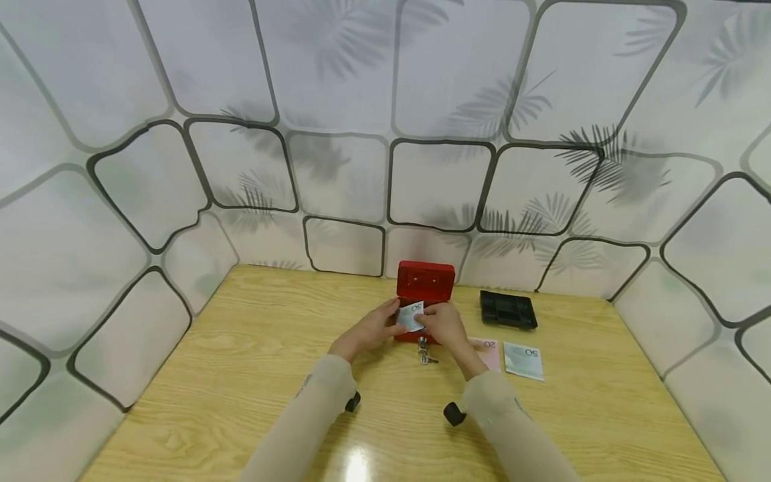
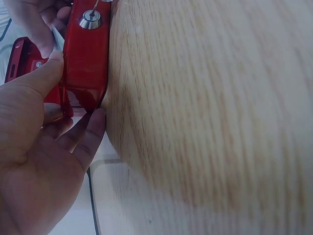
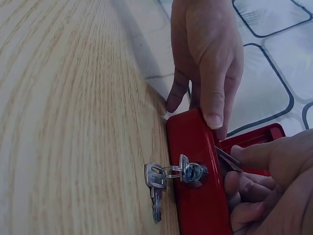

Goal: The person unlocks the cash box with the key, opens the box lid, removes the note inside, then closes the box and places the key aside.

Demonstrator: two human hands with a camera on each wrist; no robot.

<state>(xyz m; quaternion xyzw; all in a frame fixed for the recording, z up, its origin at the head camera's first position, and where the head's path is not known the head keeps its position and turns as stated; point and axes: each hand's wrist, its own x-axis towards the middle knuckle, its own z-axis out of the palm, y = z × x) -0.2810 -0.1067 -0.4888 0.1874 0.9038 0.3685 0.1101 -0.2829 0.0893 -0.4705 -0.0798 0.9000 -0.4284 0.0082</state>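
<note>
Banknote [image 1: 410,317] marked 50 is pinched between the thumb and fingers of the right hand [image 1: 442,320], held over the near rim of the red cash box [image 1: 406,337]. The left hand [image 1: 375,326] grips the box's left end, thumb on the upper edge, fingers against the outer side. The lid [image 1: 425,281] stands raised at the rear, near where the table [image 1: 241,375] meets the patterned wall covering [image 1: 440,181]. Keys [image 3: 156,191] hang on a ring from the lock [image 3: 194,172] in the front face, just ahead of the box's lower edge. A wide stretch of wood runs from the left hand to the left wall, and another between the two forearms toward the person. Room on the right is narrower: a pink 20 note [image 1: 490,355] lies partly hidden by the right forearm, a second 50 note [image 1: 523,361] just beside it, and a black tray [image 1: 508,310] rests beyond them, close to the back edge.
</note>
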